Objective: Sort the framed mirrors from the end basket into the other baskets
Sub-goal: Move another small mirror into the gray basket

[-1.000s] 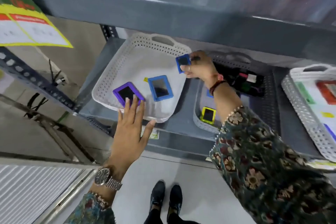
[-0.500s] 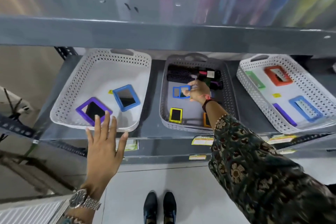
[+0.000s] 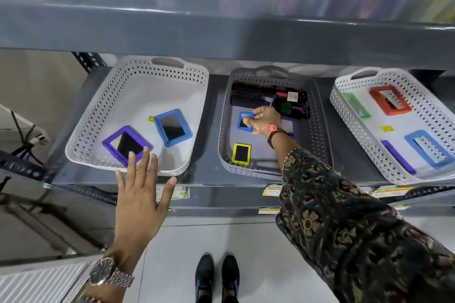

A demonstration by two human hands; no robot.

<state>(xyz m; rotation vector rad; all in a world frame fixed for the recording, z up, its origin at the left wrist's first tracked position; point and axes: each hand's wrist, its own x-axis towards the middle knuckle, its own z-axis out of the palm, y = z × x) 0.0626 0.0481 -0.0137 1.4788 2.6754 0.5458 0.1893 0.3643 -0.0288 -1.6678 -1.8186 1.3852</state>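
Three baskets stand side by side on a grey shelf. The white left basket (image 3: 98, 115) holds a purple-framed mirror (image 3: 126, 145) and a blue-framed mirror (image 3: 172, 127). In the grey middle basket (image 3: 317, 115) my right hand (image 3: 267, 120) grips a small blue-framed mirror (image 3: 243, 122) low over the basket floor. A yellow-framed mirror (image 3: 241, 153) lies near that basket's front. My left hand (image 3: 140, 194) hovers open, fingers spread, at the front rim of the left basket. The white right basket (image 3: 344, 106) holds an orange-framed mirror (image 3: 390, 100), a blue one (image 3: 429, 149) and green and purple frames.
Black hairbrushes (image 3: 248, 97) and dark items lie at the back of the middle basket. An upper shelf beam (image 3: 221, 32) overhangs the baskets. Price labels (image 3: 270, 189) line the shelf's front edge. My shoes (image 3: 216, 278) stand on the tiled floor below.
My right hand carried the small blue-framed mirror from over the left basket's edge into the middle basket and lowered it. The left hand stayed open near the left basket's front.
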